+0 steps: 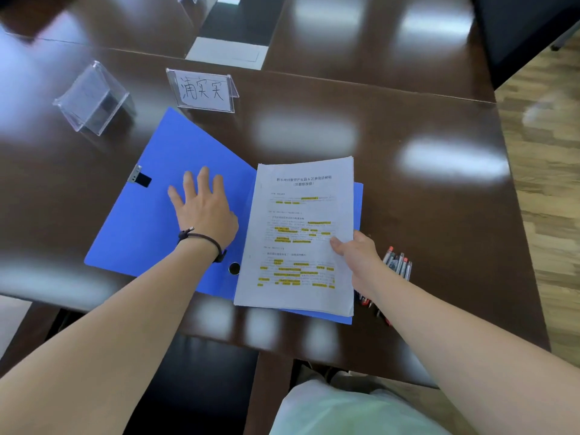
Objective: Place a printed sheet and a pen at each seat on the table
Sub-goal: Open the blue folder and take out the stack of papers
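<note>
A blue folder (144,221) lies open on the dark wooden table (423,215). My left hand (202,205) presses flat on its left cover, fingers spread. A stack of printed sheets (301,237) with yellow highlighted lines lies on the folder's right half. My right hand (357,249) pinches the stack's right edge, thumb on top. A bunch of several pens (398,265) with red caps lies on the table just right of my right wrist, partly hidden by my forearm.
A clear name stand (204,91) with a handwritten card stands behind the folder. Another clear stand (92,97) sits to its left. A grey panel (226,53) is set in the table's middle. A dark chair (518,29) stands at the far right, wood floor (546,171) beyond the table's edge.
</note>
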